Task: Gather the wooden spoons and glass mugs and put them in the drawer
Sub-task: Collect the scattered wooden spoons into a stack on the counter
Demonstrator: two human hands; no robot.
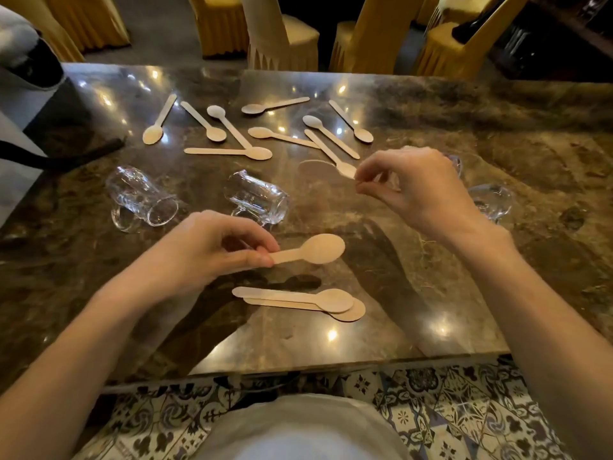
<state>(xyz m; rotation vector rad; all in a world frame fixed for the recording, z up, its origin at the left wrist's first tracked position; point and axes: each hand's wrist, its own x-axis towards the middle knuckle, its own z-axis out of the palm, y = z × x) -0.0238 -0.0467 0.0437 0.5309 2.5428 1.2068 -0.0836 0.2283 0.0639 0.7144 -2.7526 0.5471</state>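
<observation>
My left hand (pixel 212 247) pinches the handle of a wooden spoon (pixel 315 250), holding it just above the marble table (pixel 431 293). Two more stacked spoons (pixel 298 298) lie right below it. My right hand (pixel 414 187) has thumb and forefinger closed on the bowl edge of another spoon (pixel 331 152), at the near side of several scattered spoons (pixel 229 152). Two glass mugs (pixel 142 197) (pixel 258 200) lie on their sides. Another mug (pixel 492 200) sits partly hidden behind my right wrist, with more glass (pixel 456 162) past my knuckles. No drawer is in view.
A grey and black bag (pixel 30 104) rests on the table's left end. Chairs with yellow covers (pixel 285 38) stand beyond the far edge. The table's near edge (pixel 331 360) is close to my body, with patterned floor tiles below.
</observation>
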